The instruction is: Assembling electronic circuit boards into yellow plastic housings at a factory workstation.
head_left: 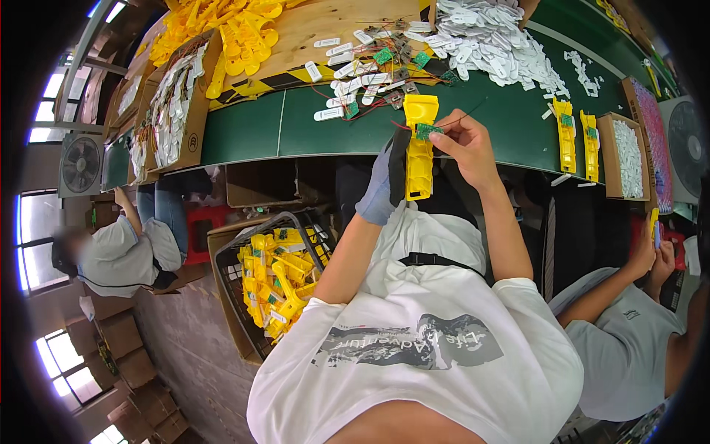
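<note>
My left hand (381,181), in a grey-blue glove with a black palm, grips a long yellow plastic housing (419,172) upright in front of me, its hollow, ribbed side showing. Against the upper part of that housing lies a small green circuit board (426,131) with thin red and dark wires. The bare fingers of my right hand (470,148) close in a pinch on the board's right edge. Whether the board is seated inside the housing cannot be made out. Just beyond, on the green table, several white plastic pieces (370,79) lie tangled with wired boards.
Loose white parts (488,41) pile up at the back. Two yellow housings (566,140) with boards lie right, beside a carton of white pieces (629,159). A black basket (240,296) of yellow parts stands low left. Co-workers (122,248) sit on both sides.
</note>
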`<state>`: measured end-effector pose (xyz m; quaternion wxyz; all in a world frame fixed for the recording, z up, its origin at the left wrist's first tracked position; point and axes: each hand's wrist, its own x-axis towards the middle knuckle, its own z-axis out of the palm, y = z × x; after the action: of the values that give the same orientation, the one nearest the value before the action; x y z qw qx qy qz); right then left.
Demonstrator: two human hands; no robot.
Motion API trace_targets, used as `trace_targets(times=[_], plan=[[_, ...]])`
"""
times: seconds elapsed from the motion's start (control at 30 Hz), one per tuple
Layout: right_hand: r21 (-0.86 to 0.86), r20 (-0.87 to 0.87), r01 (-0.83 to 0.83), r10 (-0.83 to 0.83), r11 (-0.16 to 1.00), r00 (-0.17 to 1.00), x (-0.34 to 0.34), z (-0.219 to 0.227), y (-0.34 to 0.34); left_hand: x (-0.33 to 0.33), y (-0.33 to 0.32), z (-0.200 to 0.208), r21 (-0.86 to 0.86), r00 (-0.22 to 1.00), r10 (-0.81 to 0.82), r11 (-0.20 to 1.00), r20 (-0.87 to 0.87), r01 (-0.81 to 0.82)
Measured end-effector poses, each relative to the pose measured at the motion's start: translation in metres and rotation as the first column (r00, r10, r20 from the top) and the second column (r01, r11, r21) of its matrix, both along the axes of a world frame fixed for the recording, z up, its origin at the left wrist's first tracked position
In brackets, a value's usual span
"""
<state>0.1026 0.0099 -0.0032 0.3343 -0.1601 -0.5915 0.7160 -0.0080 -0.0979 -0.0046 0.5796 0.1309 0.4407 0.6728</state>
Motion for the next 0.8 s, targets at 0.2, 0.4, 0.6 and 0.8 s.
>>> trace_targets(times=[0.2, 0.4, 0.6, 0.8], plan=[[0.078, 0.053, 0.015, -0.019, 0.997, 0.998, -0.003, -0.005, 0.000, 0.000, 0.001, -0.008, -0.035, 0.998, 0.026, 0.999, -0.051, -0.028], [0.109, 0.072, 0.061, -0.069, 0.992, 0.995, -0.003, -0.012, 0.009, -0.001, 0.007, -0.019, -0.015, 0.999, 0.033, 0.999, -0.013, -0.034], [0.097, 0.215, 0.136, -0.154, 0.986, 0.964, 0.001, -0.002, 0.006, 0.001, 0.011, -0.017, 0.046, 1.000, -0.022, 0.999, 0.001, 0.022], [0.248, 0.288, 0.021, -0.095, 0.969, 0.953, 0.003, 0.004, 0.004, 0.008, 0.010, -0.030, 0.040, 0.994, 0.112, 0.993, -0.014, -0.112]])
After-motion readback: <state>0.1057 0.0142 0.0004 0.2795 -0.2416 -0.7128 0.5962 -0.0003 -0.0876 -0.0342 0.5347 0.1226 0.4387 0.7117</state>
